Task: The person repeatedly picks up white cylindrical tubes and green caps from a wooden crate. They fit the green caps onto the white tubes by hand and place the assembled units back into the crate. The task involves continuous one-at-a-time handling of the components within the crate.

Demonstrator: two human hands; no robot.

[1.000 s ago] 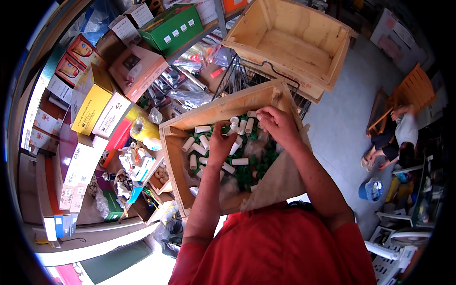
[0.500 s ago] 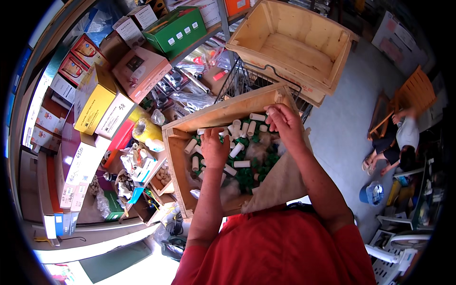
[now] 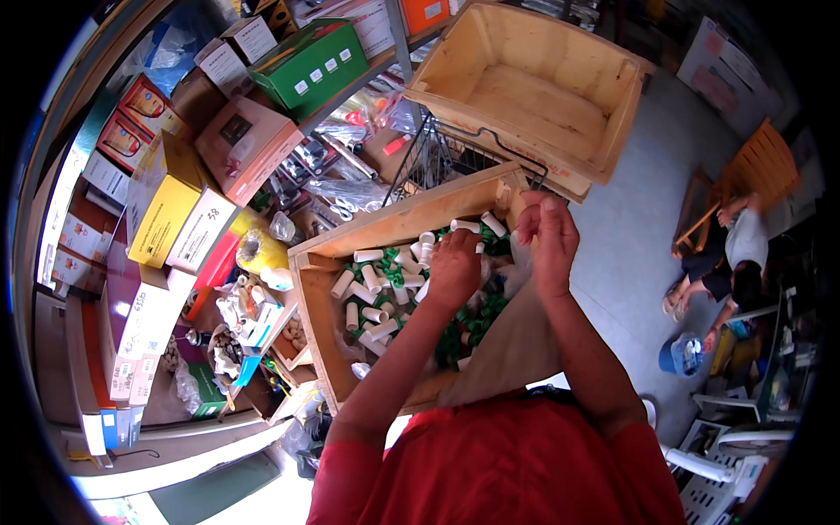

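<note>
A wooden box (image 3: 306, 302) in front of me holds many short white plastic tube pieces (image 3: 379, 330) and green plastic pieces (image 3: 455, 337). My left hand (image 3: 456, 267) reaches into the pile with its fingers bent downward. A bit of white shows beside its thumb, but what lies under the fingers is hidden. At the box's right wall my right hand (image 3: 553, 245) is raised, fingers pressed together and pointing away from me. Whatever it pinches is too small to make out. Clear plastic film (image 3: 521, 262) and a beige cloth (image 3: 507, 359) lie along the box's right side.
Beyond stands a larger wooden crate (image 3: 542, 96) above a black wire basket (image 3: 451, 153). Shelves on the left carry a green box (image 3: 311, 70), a yellow box (image 3: 166, 201) and other cartons. To the right, another person sits low by a blue bucket (image 3: 681, 356).
My left hand has moved right across the pile, uncovering white tube pieces on the left. My right hand has shifted right and turned its fingers upward. The view has shifted slightly.
</note>
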